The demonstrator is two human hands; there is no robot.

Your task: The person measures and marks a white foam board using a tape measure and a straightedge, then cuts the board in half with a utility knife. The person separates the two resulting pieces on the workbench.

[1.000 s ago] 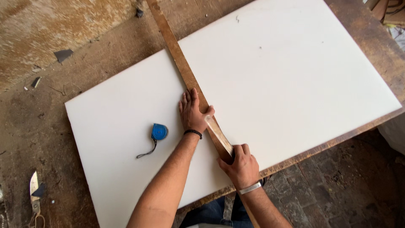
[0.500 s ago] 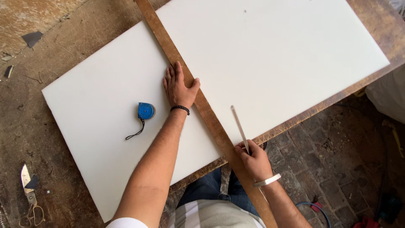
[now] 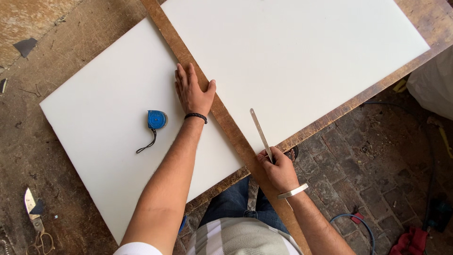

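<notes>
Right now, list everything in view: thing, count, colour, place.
white board: one, white, flat on the workbench
wooden straightedge: one, brown, diagonal across the board
tape measure: one, blue with dark strap, on the board left of the straightedge
metal strip: one, silver, held over the board's near edge
workbench: one, brown, worn, under the board
shears: one, metal, lower left on the bench
left hand: flat on the board against the straightedge
right hand: gripping the metal strip

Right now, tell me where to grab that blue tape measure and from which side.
Grip the blue tape measure by its squarish case, coming from above. It lies flat on the white board, clear of the left hand. Its dark strap trails toward the person, so avoid that end.
</notes>
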